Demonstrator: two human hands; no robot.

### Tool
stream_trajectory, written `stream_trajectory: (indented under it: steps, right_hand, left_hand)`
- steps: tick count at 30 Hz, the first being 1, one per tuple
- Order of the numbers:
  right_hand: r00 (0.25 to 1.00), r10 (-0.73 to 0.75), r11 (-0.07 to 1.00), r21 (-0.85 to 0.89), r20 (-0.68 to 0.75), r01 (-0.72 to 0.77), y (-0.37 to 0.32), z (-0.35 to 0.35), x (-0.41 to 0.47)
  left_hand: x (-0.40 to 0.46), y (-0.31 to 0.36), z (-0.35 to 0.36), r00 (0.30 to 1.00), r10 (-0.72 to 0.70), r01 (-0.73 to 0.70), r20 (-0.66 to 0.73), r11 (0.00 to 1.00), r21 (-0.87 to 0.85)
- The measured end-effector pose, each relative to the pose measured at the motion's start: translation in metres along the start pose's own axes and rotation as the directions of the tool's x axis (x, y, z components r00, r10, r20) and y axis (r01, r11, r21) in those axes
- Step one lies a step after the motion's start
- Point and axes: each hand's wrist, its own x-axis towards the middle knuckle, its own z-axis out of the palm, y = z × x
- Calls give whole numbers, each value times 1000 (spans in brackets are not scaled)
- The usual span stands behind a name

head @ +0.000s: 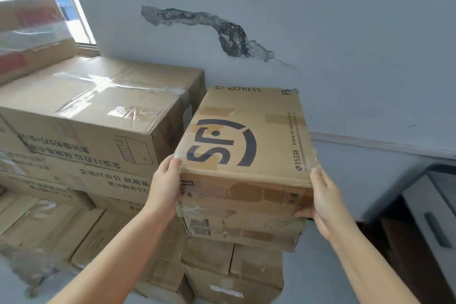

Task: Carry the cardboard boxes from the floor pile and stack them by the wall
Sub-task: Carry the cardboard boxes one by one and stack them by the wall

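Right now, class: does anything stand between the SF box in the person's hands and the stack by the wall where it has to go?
Nothing visible does. The left hand and right hand hold the SF box directly over a cardboard box topping the stack, beside the taller taped box. Whether they touch is unclear.

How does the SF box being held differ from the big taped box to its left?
The SF box is smaller and gripped by the left hand and right hand; the big taped box sits untouched. The SF box bears a large logo; the big taped box has shiny crossed tape. Both are brown cardboard.
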Motion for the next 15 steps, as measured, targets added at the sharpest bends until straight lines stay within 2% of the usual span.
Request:
stream_trajectory:
  steps: [7,12,15]
  right_hand:
    - [993,102,994,35,65,-104,45,13,80]
    - [981,179,967,-195,71,-163,90,27,88]
    - [982,183,958,-234,46,-167,97,34,89]
  left_hand:
    - [76,-23,26,998,-46,50,-45,995,81]
    - [111,-63,17,981,-176,188,-82,967,172]
    - [119,-72,11,979,-187,201,-83,955,220]
